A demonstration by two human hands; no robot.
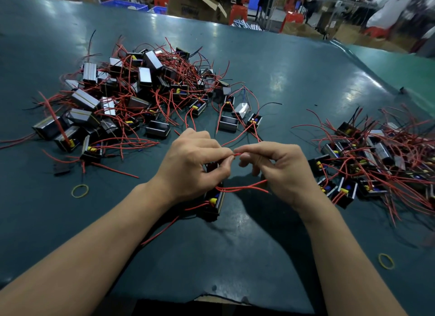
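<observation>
Head camera looks down on two bare forearms meeting over the middle of a dark teal table [235, 256], whose smooth, slightly glossy top is scuffed and cut at the near edge. The left hand [190, 167] and the right hand [280, 169] are drawn together, fingertips almost touching. Each pinches the same thin red wire [237, 154] between thumb and forefinger, the other fingers curled.

The wire's small black block [215, 202] sits directly under the left hand, half hidden by the palm. It is boxy, with a yellow and blue fitting at its nearer end and more red leads looping out beneath the right hand. Whether the lower fingers grip it cannot be told.

Toward the far left of the table lies a big heap [131, 99] of like blocks, some wrapped in shiny silver tape, tangled in springy red and black leads. A smaller heap [376, 160] lies by the right edge. One yellow rubber band [80, 191] lies flat left of the hands, and a second band [386, 261] near the right corner.
</observation>
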